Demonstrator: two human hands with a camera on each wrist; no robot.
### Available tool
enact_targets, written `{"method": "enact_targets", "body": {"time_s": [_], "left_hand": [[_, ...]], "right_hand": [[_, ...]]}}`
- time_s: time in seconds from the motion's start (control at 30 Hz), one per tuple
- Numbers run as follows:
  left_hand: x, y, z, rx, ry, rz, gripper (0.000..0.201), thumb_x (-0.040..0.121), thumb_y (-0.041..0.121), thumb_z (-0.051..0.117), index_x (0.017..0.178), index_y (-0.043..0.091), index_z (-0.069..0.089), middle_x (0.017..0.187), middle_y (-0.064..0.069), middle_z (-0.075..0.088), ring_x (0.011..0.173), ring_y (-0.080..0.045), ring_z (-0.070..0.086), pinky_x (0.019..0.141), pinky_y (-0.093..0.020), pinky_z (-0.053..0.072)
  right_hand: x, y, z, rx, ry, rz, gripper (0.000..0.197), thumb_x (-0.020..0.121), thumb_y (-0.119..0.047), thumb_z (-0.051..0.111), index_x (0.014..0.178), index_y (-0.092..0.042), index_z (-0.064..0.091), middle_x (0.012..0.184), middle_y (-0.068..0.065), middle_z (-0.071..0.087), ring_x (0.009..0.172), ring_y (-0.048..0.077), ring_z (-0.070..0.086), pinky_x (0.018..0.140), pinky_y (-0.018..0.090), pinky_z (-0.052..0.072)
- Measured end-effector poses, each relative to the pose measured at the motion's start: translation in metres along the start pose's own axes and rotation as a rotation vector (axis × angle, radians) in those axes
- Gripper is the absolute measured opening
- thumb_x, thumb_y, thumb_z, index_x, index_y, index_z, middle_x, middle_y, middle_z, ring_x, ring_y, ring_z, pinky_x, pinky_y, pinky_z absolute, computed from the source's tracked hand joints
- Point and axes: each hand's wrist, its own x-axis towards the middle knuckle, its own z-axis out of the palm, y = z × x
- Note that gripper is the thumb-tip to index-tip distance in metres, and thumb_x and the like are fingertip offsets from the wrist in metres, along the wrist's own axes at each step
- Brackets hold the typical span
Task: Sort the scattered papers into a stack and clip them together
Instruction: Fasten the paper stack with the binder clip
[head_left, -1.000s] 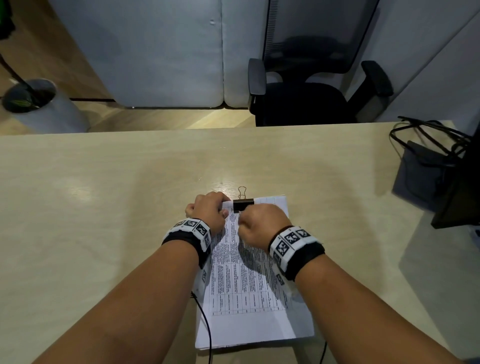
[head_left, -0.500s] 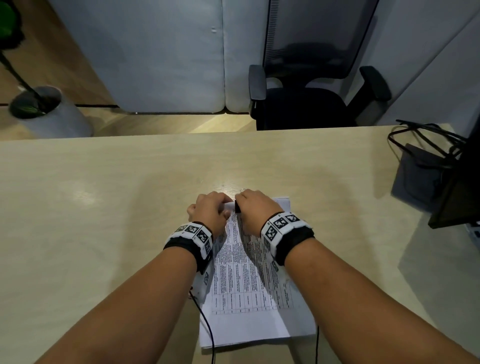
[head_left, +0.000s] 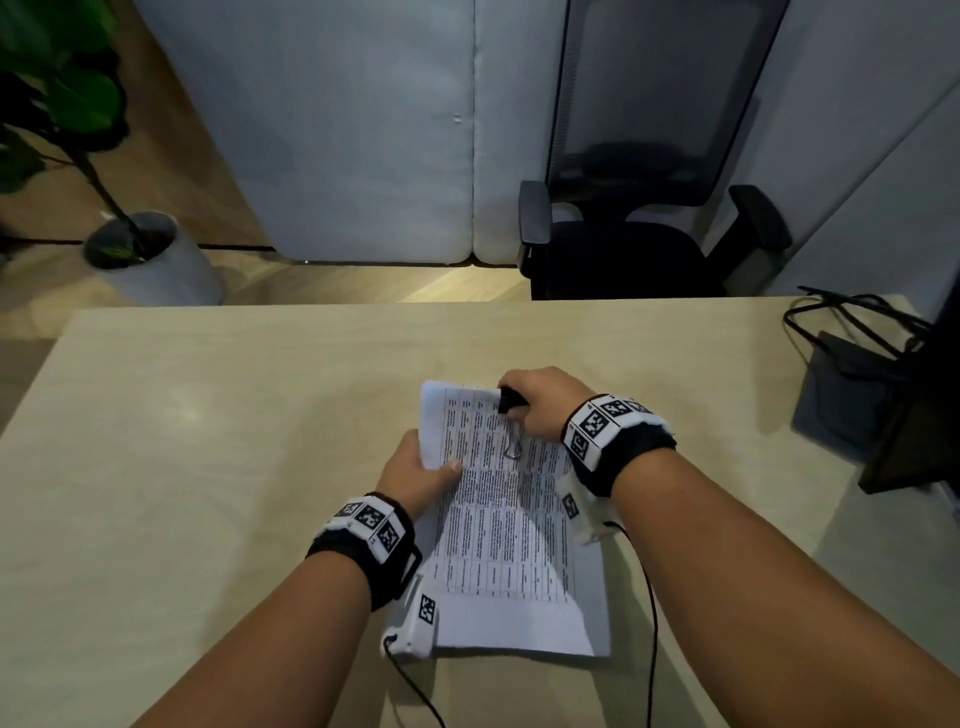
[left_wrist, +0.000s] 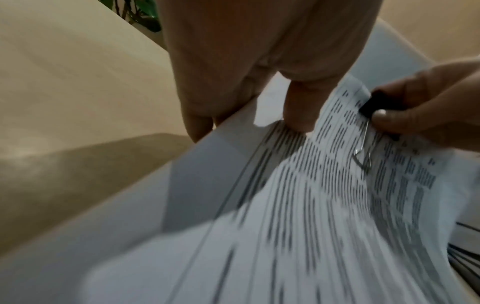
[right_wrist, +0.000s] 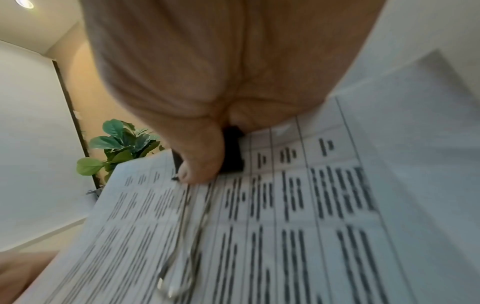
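On the pale wood-grain desk (head_left: 208, 441), our stack of white printed papers (head_left: 509, 540) lies gathered; our left hand (head_left: 415, 475) pinches its left edge to steady it while our right hand (head_left: 540, 402) grips the black metal binder clip (head_left: 506, 402) biting the top edge.

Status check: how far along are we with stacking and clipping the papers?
Done: the papers sit as one stack, and the black binder clip is on its top edge, one wire handle folded flat on the top sheet. In hand: the right hand pinches the clip while the left hand grips the stack's left edge. Left: the clip's back handle is hidden; probably just letting go on the desk.
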Motion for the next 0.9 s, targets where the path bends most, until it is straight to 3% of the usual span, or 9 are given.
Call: {"method": "enact_targets", "body": {"time_s": [0.13, 0.2, 0.27, 0.33, 0.5, 0.6, 0.7, 0.8, 0.9], "left_hand": [[-0.007, -0.005, 0.004, 0.001, 0.014, -0.039, 0.031, 0.093, 0.008, 0.059, 0.118, 0.016, 0.043, 0.096, 0.006, 0.060, 0.085, -0.013, 0.060, 0.063, -0.018, 0.045], [-0.006, -0.003, 0.005, 0.082, 0.019, -0.044, 0.045, 0.094, 0.009, 0.057, 0.134, 0.014, 0.036, 0.114, -0.005, 0.061, 0.094, -0.020, 0.061, 0.076, -0.027, 0.049], [0.000, -0.003, 0.006, 0.160, 0.015, -0.058, 0.068, 0.092, 0.007, 0.056, 0.149, 0.014, 0.019, 0.131, -0.013, 0.055, 0.110, -0.031, 0.058, 0.087, -0.036, 0.047], [0.004, -0.002, 0.007, 0.186, -0.009, -0.099, 0.082, 0.089, 0.002, 0.056, 0.153, 0.014, 0.006, 0.136, -0.016, 0.050, 0.114, -0.033, 0.056, 0.084, -0.034, 0.046], [0.002, -0.001, 0.005, 0.179, -0.087, -0.278, 0.081, 0.089, 0.005, 0.057, 0.150, 0.008, 0.005, 0.119, -0.016, 0.052, 0.091, -0.028, 0.054, 0.074, -0.036, 0.047], [-0.003, -0.007, 0.004, 0.211, -0.121, -0.299, 0.070, 0.092, 0.009, 0.054, 0.147, 0.010, 0.009, 0.095, -0.007, 0.054, 0.080, -0.023, 0.057, 0.069, -0.036, 0.050], [-0.006, -0.011, 0.004, 0.192, -0.088, -0.259, 0.064, 0.094, 0.011, 0.054, 0.146, 0.011, 0.017, 0.109, -0.008, 0.057, 0.089, -0.026, 0.058, 0.076, -0.036, 0.048], [-0.002, -0.020, 0.004, 0.102, -0.042, -0.235, 0.058, 0.093, 0.018, 0.058, 0.144, 0.010, 0.031, 0.130, -0.011, 0.057, 0.106, -0.028, 0.058, 0.089, -0.037, 0.049], [0.004, -0.029, 0.002, -0.043, -0.041, -0.260, 0.050, 0.091, 0.016, 0.057, 0.139, 0.010, 0.043, 0.126, -0.013, 0.061, 0.109, -0.036, 0.061, 0.099, -0.053, 0.047]], "right_hand": [[-0.003, 0.014, 0.019, -0.009, 0.419, -0.012, 0.029, 0.086, -0.014, 0.060, 0.115, -0.017, 0.060, 0.109, 0.003, 0.056, 0.102, 0.025, 0.050, 0.088, 0.037, 0.043], [-0.010, 0.022, 0.034, -0.062, 0.481, 0.039, 0.031, 0.085, -0.010, 0.059, 0.114, -0.019, 0.061, 0.110, 0.000, 0.054, 0.103, 0.023, 0.047, 0.088, 0.034, 0.039], [-0.019, 0.029, 0.050, -0.070, 0.405, 0.138, 0.032, 0.086, -0.012, 0.057, 0.117, -0.020, 0.058, 0.115, 0.001, 0.052, 0.108, 0.025, 0.046, 0.088, 0.035, 0.040], [-0.026, 0.036, 0.065, -0.008, 0.332, 0.308, 0.041, 0.086, -0.017, 0.059, 0.126, -0.019, 0.049, 0.121, 0.007, 0.047, 0.111, 0.028, 0.045, 0.088, 0.039, 0.044], [-0.037, 0.054, 0.090, 0.496, 0.069, 0.726, 0.065, 0.083, -0.031, 0.063, 0.136, -0.009, 0.031, 0.132, 0.016, 0.040, 0.114, 0.036, 0.051, 0.092, 0.041, 0.048], [-0.044, 0.058, 0.092, 0.529, -0.051, 0.711, 0.048, 0.084, -0.033, 0.060, 0.120, -0.004, 0.048, 0.119, 0.015, 0.057, 0.102, 0.032, 0.059, 0.078, 0.032, 0.048], [-0.049, 0.060, 0.089, 0.494, -0.141, 0.667, 0.052, 0.077, -0.043, 0.058, 0.117, -0.011, 0.053, 0.120, 0.010, 0.058, 0.100, 0.030, 0.058, 0.082, 0.031, 0.047], [-0.053, 0.059, 0.081, 0.482, -0.165, 0.666, 0.068, 0.077, -0.040, 0.058, 0.137, -0.023, 0.030, 0.130, 0.011, 0.044, 0.107, 0.033, 0.053, 0.088, 0.036, 0.047], [-0.067, 0.054, 0.071, 0.597, -0.171, 0.639, 0.073, 0.088, -0.027, 0.057, 0.145, -0.016, 0.012, 0.121, 0.012, 0.051, 0.090, 0.023, 0.053, 0.082, 0.029, 0.045]]}}
